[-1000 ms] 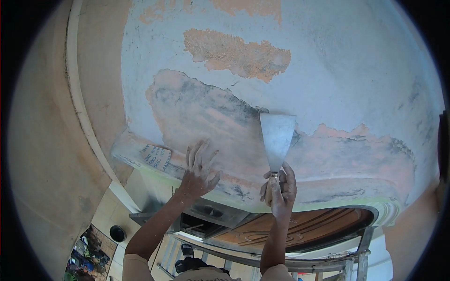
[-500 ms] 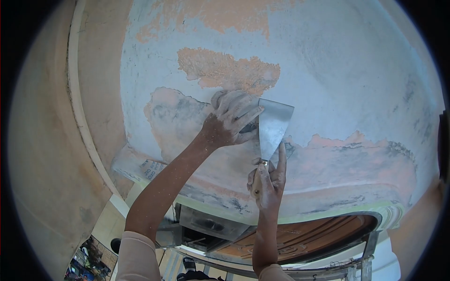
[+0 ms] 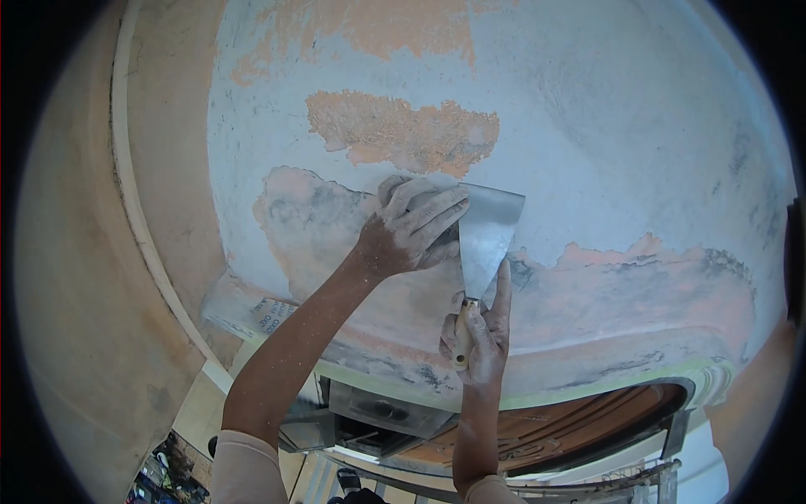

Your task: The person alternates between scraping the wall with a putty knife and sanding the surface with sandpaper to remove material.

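Pale-blue wall point(image 3: 604, 134) shows peach patches point(image 3: 403, 130) — scraper point(image 3: 489, 239) before it, brown woodwork point(image 3: 579, 428) below.

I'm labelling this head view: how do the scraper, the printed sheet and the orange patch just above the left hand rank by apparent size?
1. Orange patch
2. Scraper, in the right hand
3. Printed sheet, partly hidden

The right hand point(image 3: 485, 343) hides part of the scraper handle point(image 3: 462, 338). The left forearm point(image 3: 312, 323) covers part of the printed sheet point(image 3: 269, 313); the left hand point(image 3: 411, 225) conceals some wall point(image 3: 588, 160). The view's near edge crops both sleeves point(image 3: 245, 470); clutter point(image 3: 168, 472) at near left is too small to tell.
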The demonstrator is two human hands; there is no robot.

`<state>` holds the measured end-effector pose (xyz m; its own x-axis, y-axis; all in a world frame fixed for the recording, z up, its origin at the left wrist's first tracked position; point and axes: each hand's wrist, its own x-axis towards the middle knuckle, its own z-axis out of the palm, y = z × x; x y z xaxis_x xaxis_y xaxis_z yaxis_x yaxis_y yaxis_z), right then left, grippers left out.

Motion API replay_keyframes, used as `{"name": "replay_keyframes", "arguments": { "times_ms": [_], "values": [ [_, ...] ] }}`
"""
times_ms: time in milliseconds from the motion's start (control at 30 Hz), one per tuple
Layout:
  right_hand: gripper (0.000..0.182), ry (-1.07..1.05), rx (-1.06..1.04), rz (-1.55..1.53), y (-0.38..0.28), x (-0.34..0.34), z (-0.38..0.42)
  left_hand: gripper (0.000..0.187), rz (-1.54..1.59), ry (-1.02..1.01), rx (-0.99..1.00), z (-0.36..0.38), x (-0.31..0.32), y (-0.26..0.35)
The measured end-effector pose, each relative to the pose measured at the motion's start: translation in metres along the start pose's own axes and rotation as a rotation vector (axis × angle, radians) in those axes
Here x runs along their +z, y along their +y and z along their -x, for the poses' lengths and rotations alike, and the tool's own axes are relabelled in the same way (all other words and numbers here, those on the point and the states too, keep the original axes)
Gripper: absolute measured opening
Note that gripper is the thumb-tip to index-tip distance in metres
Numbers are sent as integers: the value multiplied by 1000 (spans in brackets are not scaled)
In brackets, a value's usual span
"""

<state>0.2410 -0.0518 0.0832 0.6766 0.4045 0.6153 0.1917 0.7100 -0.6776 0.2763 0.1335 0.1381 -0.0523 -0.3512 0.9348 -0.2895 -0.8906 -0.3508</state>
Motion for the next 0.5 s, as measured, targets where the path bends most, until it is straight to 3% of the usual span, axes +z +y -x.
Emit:
{"name": "replay_keyframes", "arguments": {
  "times_ms": [500],
  "values": [
    [65, 115, 60, -7, -17, 22, 3, 51, 7, -21, -31, -4, -6, 3]
  ]
}}
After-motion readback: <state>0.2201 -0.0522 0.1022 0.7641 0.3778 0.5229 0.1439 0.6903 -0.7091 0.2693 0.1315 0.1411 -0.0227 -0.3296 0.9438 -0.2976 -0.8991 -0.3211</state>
